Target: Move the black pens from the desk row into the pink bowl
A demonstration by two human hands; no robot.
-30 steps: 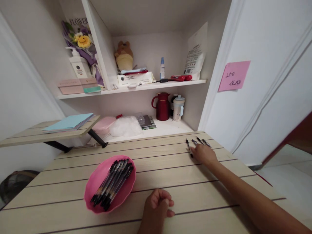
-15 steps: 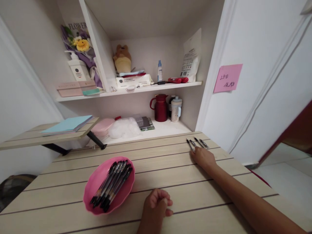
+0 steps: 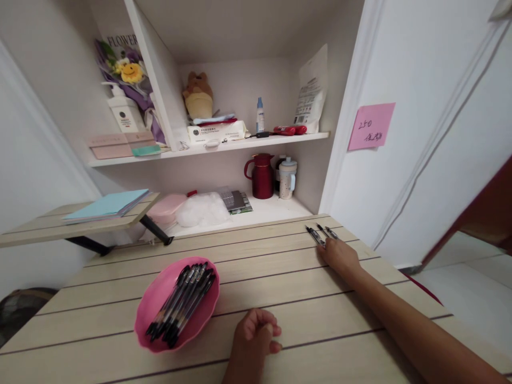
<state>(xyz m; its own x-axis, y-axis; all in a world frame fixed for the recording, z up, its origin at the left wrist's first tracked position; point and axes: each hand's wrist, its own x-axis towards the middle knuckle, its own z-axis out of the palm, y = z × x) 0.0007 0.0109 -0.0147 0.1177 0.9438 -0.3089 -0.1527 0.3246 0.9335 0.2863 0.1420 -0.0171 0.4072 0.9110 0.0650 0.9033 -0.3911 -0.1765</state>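
Honestly, those loose pens (image 3: pixel 315 237) look light and stiff, probably slick enough to roll, so I'd pinch one mid-barrel. They're near the tabletop's (image 3: pixel 262 280) far right corner, poking out just past the right hand (image 3: pixel 340 257), which hides their near ends, so can't tell whether it's gripping any. The left hand (image 3: pixel 255 336) sits loosely half-curled, nothing visible in it, near the pink bowl (image 3: pixel 206 314).

Loose pens (image 3: pixel 316 236) — slim, dark-tipped, near-parallel, flat on bench (image 3: pixel 264 266), far right; more pens (image 3: pixel 182 304) bunched slantwise in pink bowl (image 3: pixel 154 285).
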